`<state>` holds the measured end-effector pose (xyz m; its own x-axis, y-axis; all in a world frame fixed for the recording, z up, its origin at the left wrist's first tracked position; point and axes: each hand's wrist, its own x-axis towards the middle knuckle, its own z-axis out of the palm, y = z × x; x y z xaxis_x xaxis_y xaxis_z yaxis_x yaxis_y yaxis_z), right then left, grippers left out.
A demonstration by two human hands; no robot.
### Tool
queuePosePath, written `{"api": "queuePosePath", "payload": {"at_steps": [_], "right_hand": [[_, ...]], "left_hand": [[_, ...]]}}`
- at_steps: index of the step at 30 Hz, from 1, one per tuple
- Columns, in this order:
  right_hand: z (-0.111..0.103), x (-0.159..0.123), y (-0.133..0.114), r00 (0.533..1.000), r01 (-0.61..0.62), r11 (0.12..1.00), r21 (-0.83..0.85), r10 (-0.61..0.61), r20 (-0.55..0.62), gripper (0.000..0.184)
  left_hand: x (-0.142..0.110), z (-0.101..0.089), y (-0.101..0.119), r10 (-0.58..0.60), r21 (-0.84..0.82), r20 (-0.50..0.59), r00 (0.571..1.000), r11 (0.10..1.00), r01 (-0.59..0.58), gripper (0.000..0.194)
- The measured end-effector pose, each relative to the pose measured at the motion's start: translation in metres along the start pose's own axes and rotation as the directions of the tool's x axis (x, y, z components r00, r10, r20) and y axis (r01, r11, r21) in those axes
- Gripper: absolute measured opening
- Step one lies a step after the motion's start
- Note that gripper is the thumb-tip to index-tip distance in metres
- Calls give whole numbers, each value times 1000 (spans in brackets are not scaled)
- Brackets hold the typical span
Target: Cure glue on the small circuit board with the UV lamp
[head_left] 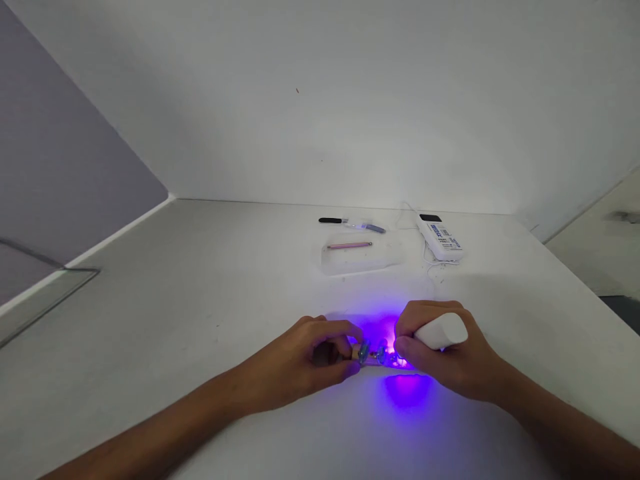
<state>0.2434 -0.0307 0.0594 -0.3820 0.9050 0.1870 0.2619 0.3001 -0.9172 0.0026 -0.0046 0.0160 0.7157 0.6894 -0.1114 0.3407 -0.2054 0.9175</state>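
Note:
My right hand [440,353] is closed round a small white lamp [443,331] that throws violet light onto the white table [200,320]. My left hand [310,360] pinches one end of a small piece [370,353] with round bluish parts, held in the glow between both hands. The piece is too small and too lit up to name.
Farther back lies a clear flat tray [357,259] with a pink pencil-like stick [349,245]. Behind it rests a black-and-grey pen-like tool [353,225]. A white device [441,238] with a thin white cable sits at the back right. White walls enclose the table.

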Motion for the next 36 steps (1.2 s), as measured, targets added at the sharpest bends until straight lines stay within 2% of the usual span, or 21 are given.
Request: {"api": "queuePosePath", "payload": {"at_steps": [36], "right_hand": [[1,-2,-2,1000,-2,1000,6,2,6,18]], "left_hand": [[0,-1,2,-17,0,9,1000,1000,17,12]]}}
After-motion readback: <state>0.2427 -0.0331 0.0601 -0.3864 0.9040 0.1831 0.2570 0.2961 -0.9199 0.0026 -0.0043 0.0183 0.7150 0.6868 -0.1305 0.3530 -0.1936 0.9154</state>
